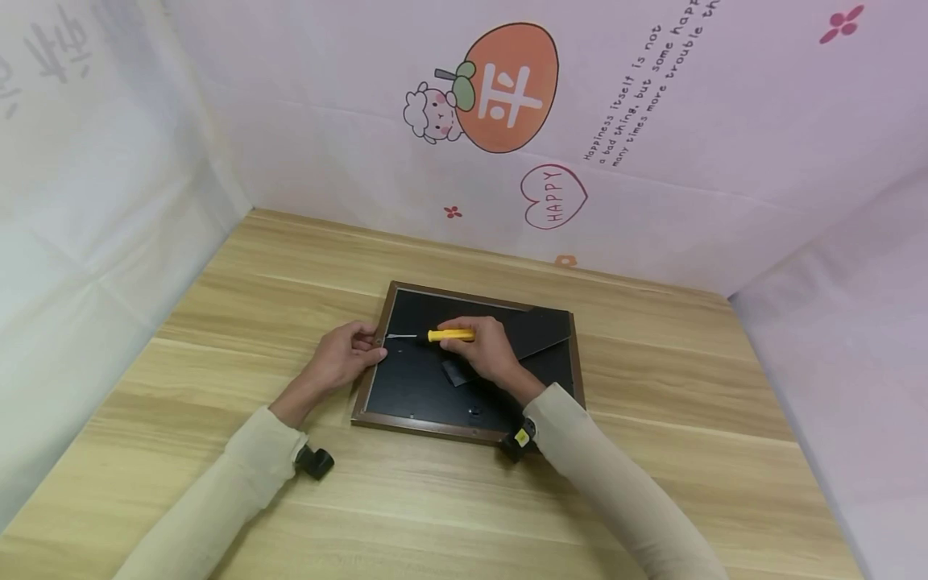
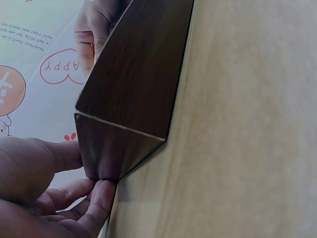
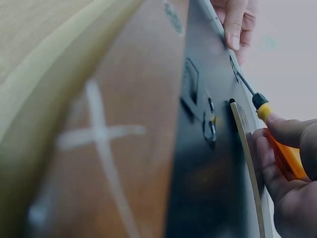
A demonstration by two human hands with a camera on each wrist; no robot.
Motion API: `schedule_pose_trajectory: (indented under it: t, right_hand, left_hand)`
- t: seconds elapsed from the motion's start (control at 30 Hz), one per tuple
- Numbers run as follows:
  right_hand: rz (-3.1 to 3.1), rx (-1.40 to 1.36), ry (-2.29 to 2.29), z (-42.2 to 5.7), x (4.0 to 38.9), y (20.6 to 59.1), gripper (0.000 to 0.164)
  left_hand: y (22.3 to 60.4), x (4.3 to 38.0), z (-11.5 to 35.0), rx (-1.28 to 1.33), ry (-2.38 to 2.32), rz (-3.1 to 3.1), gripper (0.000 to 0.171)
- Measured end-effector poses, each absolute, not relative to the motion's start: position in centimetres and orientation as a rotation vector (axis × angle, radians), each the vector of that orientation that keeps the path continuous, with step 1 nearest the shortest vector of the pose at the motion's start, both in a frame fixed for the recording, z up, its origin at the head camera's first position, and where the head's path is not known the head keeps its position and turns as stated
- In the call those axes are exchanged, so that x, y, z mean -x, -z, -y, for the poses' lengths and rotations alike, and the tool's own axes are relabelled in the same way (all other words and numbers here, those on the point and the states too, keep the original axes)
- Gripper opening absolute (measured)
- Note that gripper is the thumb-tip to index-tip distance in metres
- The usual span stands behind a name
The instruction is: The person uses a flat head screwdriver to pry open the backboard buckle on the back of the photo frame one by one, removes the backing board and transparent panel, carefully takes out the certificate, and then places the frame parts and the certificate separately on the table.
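Observation:
A brown picture frame (image 1: 435, 429) lies face down, its black backing board (image 1: 416, 383) uppermost. At its left edge my left hand (image 1: 346, 354) grips the frame, thumb on the top side and fingers along the outer side. My right hand (image 1: 484, 346) holds a screwdriver (image 1: 451, 334) by its yellow handle, above the backing. The screwdriver's thin metal shaft points left, its tip at the inner left edge of the frame. In the right wrist view the tip meets a small metal tab (image 3: 233, 68). A black stand leg (image 1: 544, 329) lies slanted across the backing, partly under my right hand.
The frame rests on a light wooden table (image 1: 290, 274). Behind it hangs a pale printed cloth (image 1: 348, 145), and plain white cloth (image 1: 87, 201) closes off the left side. Black wrist cameras (image 1: 316, 462) sit at both cuffs. A metal hanging ring (image 3: 210, 124) shows on the backing.

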State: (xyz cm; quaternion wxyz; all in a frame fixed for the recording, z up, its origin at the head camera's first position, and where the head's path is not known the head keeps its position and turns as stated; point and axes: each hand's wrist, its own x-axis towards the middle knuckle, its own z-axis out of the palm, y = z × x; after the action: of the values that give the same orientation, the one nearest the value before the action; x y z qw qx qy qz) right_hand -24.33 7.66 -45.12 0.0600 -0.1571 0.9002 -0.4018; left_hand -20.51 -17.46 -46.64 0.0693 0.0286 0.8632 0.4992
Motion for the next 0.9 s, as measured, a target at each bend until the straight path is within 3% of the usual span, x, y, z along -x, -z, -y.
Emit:
schedule_pose_trajectory:
  t: [0.9]
  right_hand:
    - [-2.628, 0.494, 1.257, -8.47, 24.94, 45.07, 0.03]
  left_hand:
    - [46.93, 20.81, 17.55, -0.057, -1.478, -2.586, 0.039]
